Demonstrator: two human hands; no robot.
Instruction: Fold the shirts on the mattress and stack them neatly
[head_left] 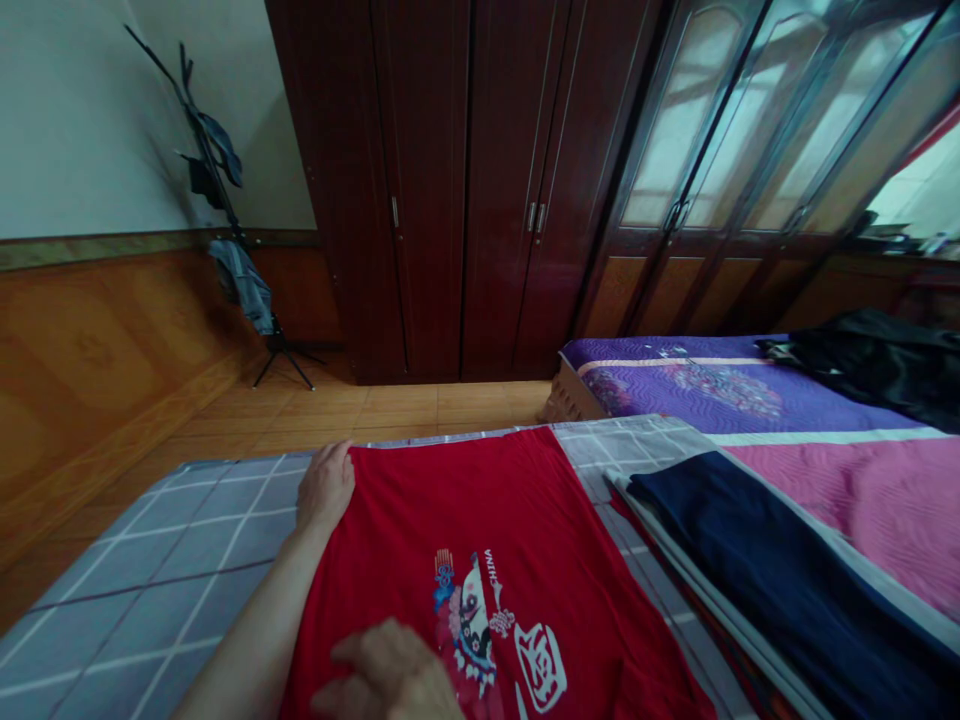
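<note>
Plenty of room left of the red shirt [450, 490]: that side's just bare checked sheet [187, 560]. Catch is the left hand [328, 485] at the shirt's far left corner, with its forearm [270, 610] running down the left edge like a barrier. Right of the shirt you only get a skinny strip before the folded clothes stack [787, 560] blocks you. Past the shirt's far edge, open floor [405, 405] up to the wardrobe [427, 250]. Over the shirt, the middle's open; the blurry right hand [401, 670] crowds the near left part.
</note>
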